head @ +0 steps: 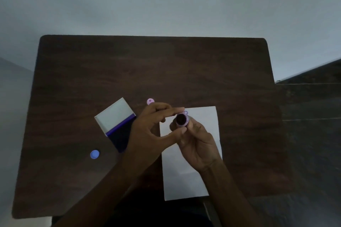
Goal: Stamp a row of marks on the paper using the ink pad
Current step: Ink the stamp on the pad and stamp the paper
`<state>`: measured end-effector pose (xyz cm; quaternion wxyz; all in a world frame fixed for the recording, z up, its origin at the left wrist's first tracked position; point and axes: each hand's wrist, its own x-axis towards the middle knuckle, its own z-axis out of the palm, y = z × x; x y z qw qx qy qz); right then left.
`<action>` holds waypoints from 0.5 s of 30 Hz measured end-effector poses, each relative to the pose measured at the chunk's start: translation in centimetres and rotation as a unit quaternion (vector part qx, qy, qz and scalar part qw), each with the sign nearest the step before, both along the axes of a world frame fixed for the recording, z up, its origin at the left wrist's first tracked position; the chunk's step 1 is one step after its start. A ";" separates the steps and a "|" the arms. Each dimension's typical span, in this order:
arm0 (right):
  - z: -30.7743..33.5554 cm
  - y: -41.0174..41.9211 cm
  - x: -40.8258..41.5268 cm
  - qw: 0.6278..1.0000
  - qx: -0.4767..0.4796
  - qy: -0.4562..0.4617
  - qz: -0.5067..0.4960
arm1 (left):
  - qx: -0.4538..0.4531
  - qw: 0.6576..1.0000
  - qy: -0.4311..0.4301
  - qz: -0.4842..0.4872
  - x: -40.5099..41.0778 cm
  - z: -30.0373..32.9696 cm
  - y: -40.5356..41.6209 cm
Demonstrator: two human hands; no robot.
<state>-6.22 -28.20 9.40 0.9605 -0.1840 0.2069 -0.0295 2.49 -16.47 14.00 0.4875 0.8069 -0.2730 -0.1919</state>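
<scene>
A white sheet of paper [191, 180] lies on the dark wooden table [147, 72], near its front edge. My right hand [199, 145] holds a small round pink stamp [181, 120] above the paper's top left part, its dark face turned up towards me. My left hand [151, 129] reaches in beside it, index fingertip and thumb touching the stamp's rim. A faint purple mark [186, 112] shows on the paper just beyond the stamp. The ink pad [118, 125] lies open to the left, white lid raised, dark blue pad partly hidden by my left hand.
A pink round cap [150, 101] sits behind my left hand. A blue round cap [94, 154] rests on the table at the front left. A dark surface [313, 97] stands to the right of the table.
</scene>
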 end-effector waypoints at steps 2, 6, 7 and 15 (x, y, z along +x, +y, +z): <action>-0.8 -2.3 -1.0 0.994 -0.085 0.074 -0.009 | 0.016 1.000 0.014 -0.015 -0.1 -2.3 -0.7; -2.9 -6.6 -2.2 0.922 -0.316 0.222 -0.019 | 0.113 0.993 -0.014 -0.031 0.9 -7.8 -2.0; -3.4 -7.3 -2.2 0.890 -0.381 0.248 -0.016 | 0.137 0.990 -0.020 -0.033 1.1 -9.1 -2.3; -8.6 -7.2 -0.6 0.658 -0.675 0.333 0.030 | 0.247 0.965 -0.067 -0.063 0.4 -15.1 -5.6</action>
